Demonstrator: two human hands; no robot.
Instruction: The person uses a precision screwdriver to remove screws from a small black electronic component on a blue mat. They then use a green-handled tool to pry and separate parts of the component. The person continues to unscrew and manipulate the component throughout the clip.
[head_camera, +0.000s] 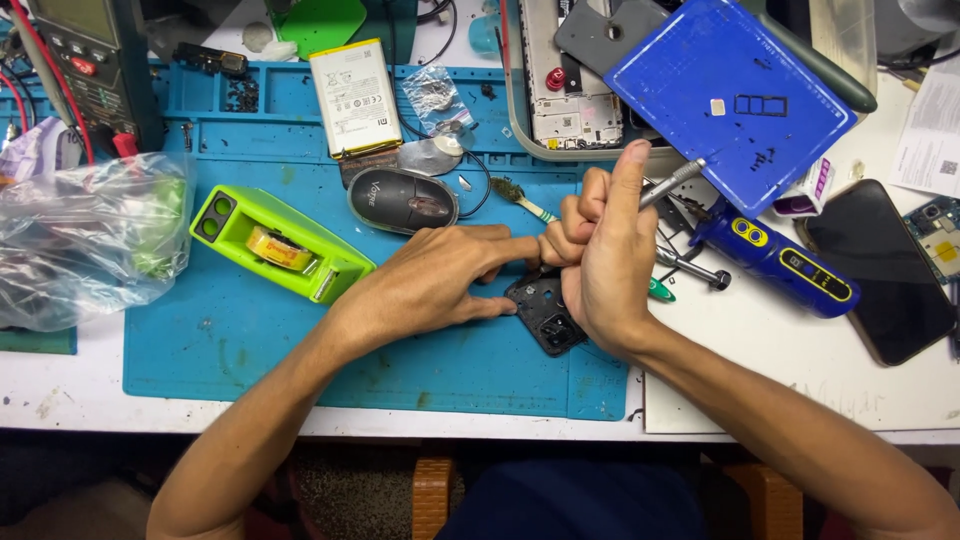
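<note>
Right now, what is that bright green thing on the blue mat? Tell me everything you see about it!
It is a lime green tape dispenser, plastic by its look, lying slantwise on the blue mat. A yellowish roll of tape sits in its open middle, and two dark round holes show at its upper left end. No hand touches it; the left hand rests just to its right, and a crumpled clear bag lies on its other side.

White work surface (800, 380) under even, bright light, largely covered by a blue repair mat (250, 340) and worn and smudged along its front edge. Below the edge, two wooden chair posts (432, 495) and dark, shadowed floor (60, 490).
</note>
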